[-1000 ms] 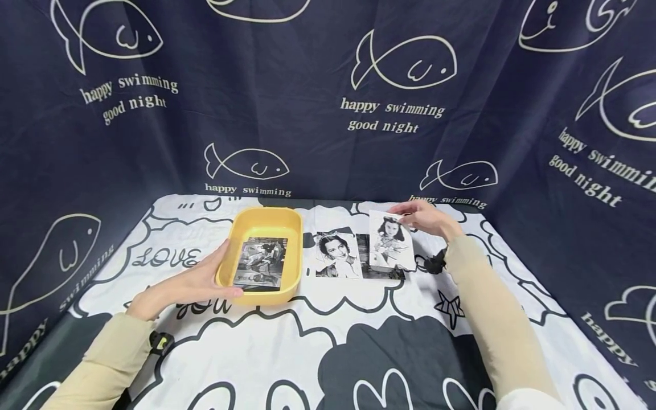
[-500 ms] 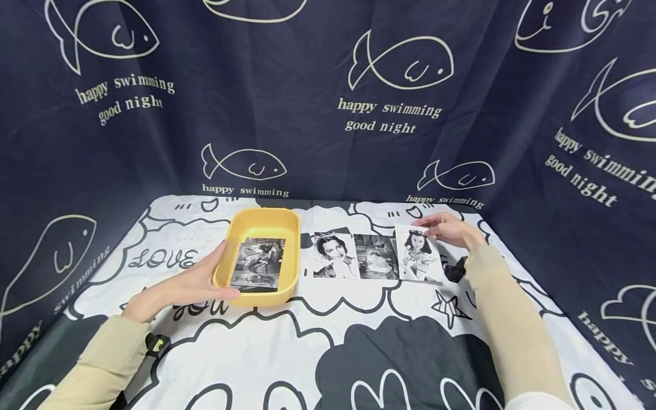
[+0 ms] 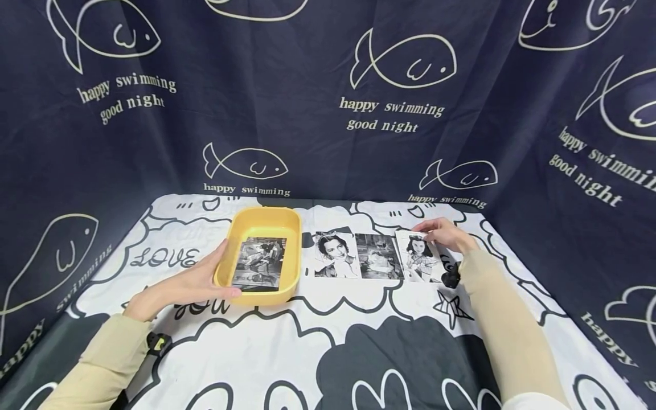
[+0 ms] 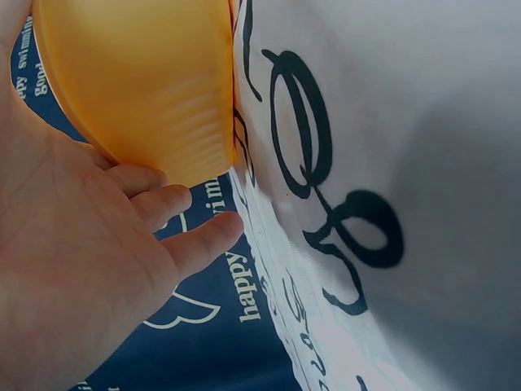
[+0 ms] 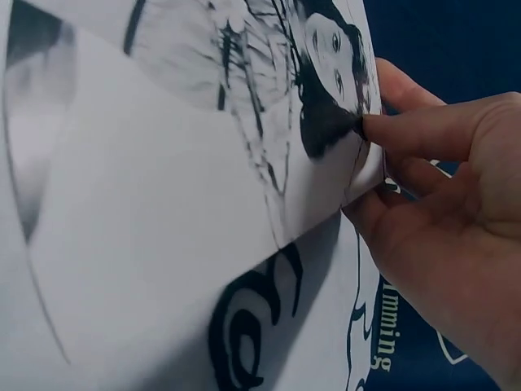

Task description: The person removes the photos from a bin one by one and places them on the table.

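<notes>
In the head view, a yellow plastic tray [image 3: 295,256] stands left of centre with a black-and-white photo [image 3: 258,262] lying inside it. My left hand [image 3: 197,277] holds the tray at its near left corner, thumb at the front rim. The left wrist view shows fingers against the tray's wall [image 4: 138,90]. To the right, my right hand [image 3: 445,233] pinches the top edge of a photo of a dark-haired woman [image 3: 420,262]. Close up, thumb and fingers [image 5: 415,130] grip this photo's edge, with its near corner raised off the cloth.
Left of the held photo lie a photo of an indoor scene [image 3: 379,259] and a portrait photo [image 3: 335,255], side by side in a row. A patterned white and dark cloth [image 3: 246,347] covers the table. Navy curtains [image 3: 318,114] with fish drawings enclose the back and sides.
My right hand has carried the woman's photo rightward and down, off the indoor-scene photo, to the end of the row. My left hand and the tray have stayed in place.
</notes>
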`<state>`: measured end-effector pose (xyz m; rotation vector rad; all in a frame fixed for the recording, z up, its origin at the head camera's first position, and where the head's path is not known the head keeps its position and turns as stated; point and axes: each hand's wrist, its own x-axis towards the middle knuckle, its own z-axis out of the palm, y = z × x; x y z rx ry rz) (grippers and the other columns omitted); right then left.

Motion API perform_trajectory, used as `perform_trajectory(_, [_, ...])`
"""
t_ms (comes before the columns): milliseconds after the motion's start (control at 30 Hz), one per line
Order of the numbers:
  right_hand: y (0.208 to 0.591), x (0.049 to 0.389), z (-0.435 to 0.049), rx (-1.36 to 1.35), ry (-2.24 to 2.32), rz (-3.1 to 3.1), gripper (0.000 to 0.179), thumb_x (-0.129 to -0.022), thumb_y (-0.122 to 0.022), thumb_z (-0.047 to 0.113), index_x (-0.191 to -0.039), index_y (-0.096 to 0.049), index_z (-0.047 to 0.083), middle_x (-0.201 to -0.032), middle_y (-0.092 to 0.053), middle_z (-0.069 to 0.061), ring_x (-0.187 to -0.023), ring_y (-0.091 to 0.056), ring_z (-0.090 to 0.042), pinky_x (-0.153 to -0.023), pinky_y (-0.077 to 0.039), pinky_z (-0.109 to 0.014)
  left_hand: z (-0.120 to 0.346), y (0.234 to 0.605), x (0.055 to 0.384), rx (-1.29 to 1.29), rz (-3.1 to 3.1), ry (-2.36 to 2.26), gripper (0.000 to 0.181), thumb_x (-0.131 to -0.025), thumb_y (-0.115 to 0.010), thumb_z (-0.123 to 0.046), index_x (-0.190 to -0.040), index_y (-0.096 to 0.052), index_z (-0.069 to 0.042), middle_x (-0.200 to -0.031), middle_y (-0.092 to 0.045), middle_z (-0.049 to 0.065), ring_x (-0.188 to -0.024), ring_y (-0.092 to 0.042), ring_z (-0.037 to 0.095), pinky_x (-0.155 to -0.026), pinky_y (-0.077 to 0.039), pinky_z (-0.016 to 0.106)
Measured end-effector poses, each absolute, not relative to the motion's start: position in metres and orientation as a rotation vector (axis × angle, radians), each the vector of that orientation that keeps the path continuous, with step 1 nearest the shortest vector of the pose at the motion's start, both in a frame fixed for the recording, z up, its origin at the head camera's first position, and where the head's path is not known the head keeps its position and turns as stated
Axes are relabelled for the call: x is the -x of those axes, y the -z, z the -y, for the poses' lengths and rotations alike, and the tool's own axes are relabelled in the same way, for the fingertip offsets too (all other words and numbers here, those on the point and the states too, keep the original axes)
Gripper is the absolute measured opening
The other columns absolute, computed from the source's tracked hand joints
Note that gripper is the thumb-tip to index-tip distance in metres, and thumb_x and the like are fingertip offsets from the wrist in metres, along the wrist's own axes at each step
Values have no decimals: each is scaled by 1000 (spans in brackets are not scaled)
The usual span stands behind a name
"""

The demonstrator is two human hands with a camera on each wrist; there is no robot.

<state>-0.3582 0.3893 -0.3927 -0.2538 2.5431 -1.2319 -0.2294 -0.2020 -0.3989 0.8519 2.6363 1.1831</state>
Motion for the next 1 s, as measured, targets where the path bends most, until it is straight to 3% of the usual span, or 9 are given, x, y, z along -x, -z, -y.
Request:
perform_trajectory(133, [395,355,-386,290,1197,-2619,41,-85,-49,-12,-126,-53,-15,-134,-50,-33,-119,-50,-28,-84,-44,-18,201,398,229,-859,-2609,-1217,116,-77,-80,-31,-156,5,-24,-157,-19,21,-139,-31,42,-108,-26,69])
perform_trajectory(333, [397,355,-382,238,1152,-2700,41,-83,-49,-12,-123,-56,-12,-127,-54,-32,-82,-49,-14,-66,-44,-21,202,398,229,-852,-2637,-1177,117,-77,-80,-32,-156,6,-22,-158,-17,22,-140,-29,42,-109,-25,69])
perform_trajectory(500, [398,356,-380,224,1095,-2754,40,-82,-50,-11,-121,-60,-9,-106,-61,-25,-70,-44,-9,-62,-42,-21,202,398,230,-868,-2651,-1164,117,-77,-80,-33,-156,6,-19,-157,-19,23,-139,-30,44,-108,-26,70])
perform_trajectory(633, [400,356,-380,258,1090,-2769,38,-80,-52,-12,-118,-61,-11,-90,-60,-16,-65,-42,-7,-59,-40,-21,202,399,230,-889,-2632,-1195,116,-77,-80,-31,-156,5,-23,-158,-19,20,-139,-30,43,-108,-25,70])
perform_trajectory(767, [403,356,-377,309,1072,-2793,35,-78,-55,-12,-112,-62,-11,-77,-50,-3,-64,-39,-4,-57,-36,-18,202,399,230,-892,-2627,-1198,116,-77,-80,-31,-156,5,-23,-158,-18,20,-139,-30,43,-108,-25,70])
perform_trajectory(867, [404,355,-374,331,1045,-2804,32,-78,-57,-12,-109,-63,-11,-72,-42,0,-63,-38,-4,-56,-34,-18,203,399,230,-874,-2635,-1181,117,-77,-80,-32,-156,6,-23,-159,-16,22,-140,-29,43,-108,-25,70])
perform_trajectory(1000, [402,357,-370,312,1004,-2830,33,-78,-58,-11,-110,-63,-9,-73,-44,-1,-66,-40,-7,-61,-36,-20,203,398,230,-867,-2649,-1158,118,-77,-80,-34,-156,7,-21,-159,-14,23,-141,-27,44,-108,-24,71])
